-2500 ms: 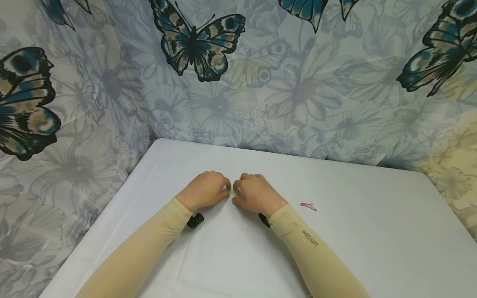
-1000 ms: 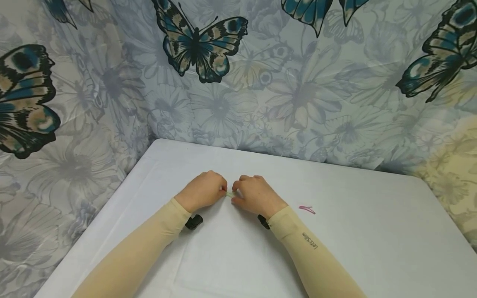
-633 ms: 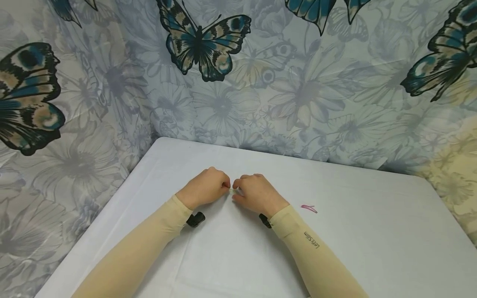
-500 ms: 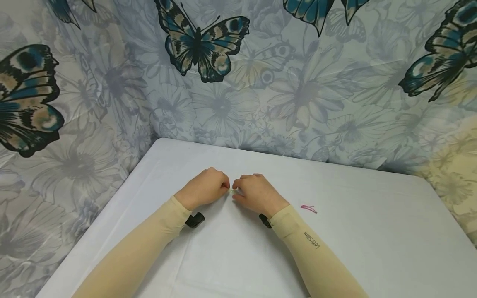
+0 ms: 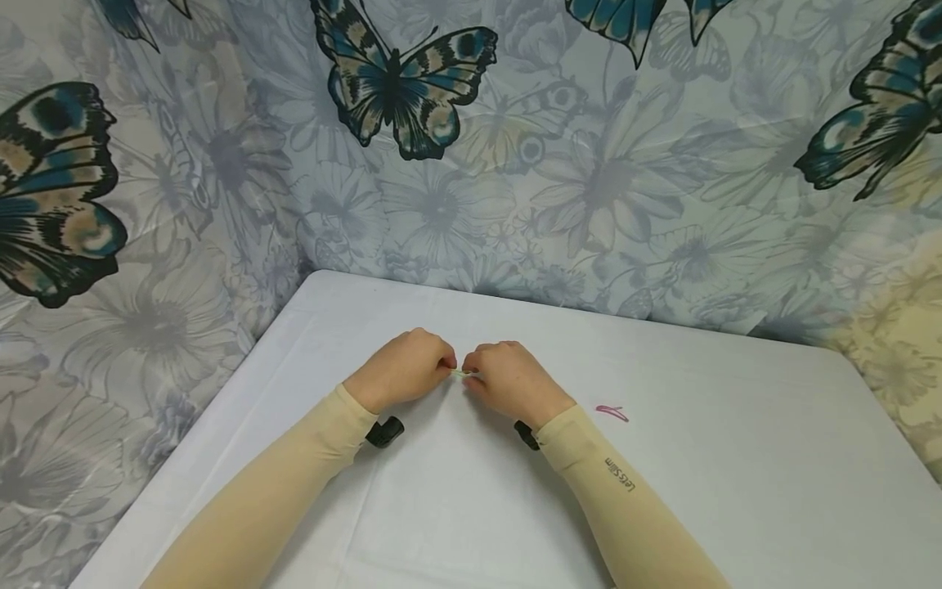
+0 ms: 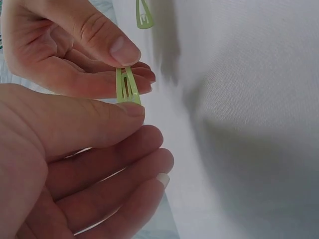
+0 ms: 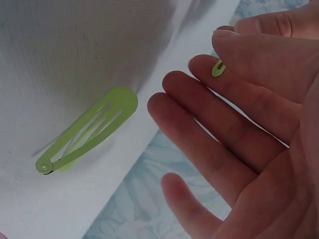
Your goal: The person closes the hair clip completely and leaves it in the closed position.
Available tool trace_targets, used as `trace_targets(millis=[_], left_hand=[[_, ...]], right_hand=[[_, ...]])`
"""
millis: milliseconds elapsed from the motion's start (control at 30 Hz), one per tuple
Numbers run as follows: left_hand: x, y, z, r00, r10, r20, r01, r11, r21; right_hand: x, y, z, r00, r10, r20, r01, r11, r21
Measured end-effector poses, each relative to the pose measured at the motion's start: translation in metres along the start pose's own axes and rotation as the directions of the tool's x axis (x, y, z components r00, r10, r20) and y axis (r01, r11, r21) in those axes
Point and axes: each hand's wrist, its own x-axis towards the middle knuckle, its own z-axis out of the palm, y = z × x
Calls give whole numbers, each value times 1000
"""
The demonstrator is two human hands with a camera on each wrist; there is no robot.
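Note:
A small light green snap hair clip (image 6: 127, 87) is held between my two hands above the white table. My left hand (image 5: 403, 370) pinches one end of it between thumb and index finger, the other fingers loosely bent. Thumb and fingers of my right hand (image 5: 513, 378) pinch the opposite end. Only the clip's middle shows in the left wrist view; in the right wrist view its tip (image 7: 218, 68) pokes out past the thumb. A second green snap hair clip (image 7: 89, 130) lies on the tabletop near my right hand; the head view hides it.
To the right of my right wrist, a pink hair clip (image 5: 612, 412) lies on the white tabletop (image 5: 706, 458). Fabric walls (image 5: 589, 188) printed with butterflies and flowers stand along the table's back and left sides. Dark wrist cameras sit under both wrists.
Since a second ago my hands have risen slightly with the clip, and the left has come nearer the right. My right thumb has closed toward its fingers on the clip. The pink clip stays put.

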Motion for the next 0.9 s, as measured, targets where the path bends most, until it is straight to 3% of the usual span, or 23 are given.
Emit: trace_targets(millis=[300,567,900], left_hand=[[3,-1,1,998,61,23,-61,998,-5],[3,-2,0,995,100,0,-100,995,-1],[0,-2,-1,998,68,-15,-67,996,61]], right_hand=[[-1,2,0,999,-34,-22,34,999,4],[0,3,-1,997,-57,-51,56,998,-12],[2,2,0,994,-81,-78,80,997,-9]])
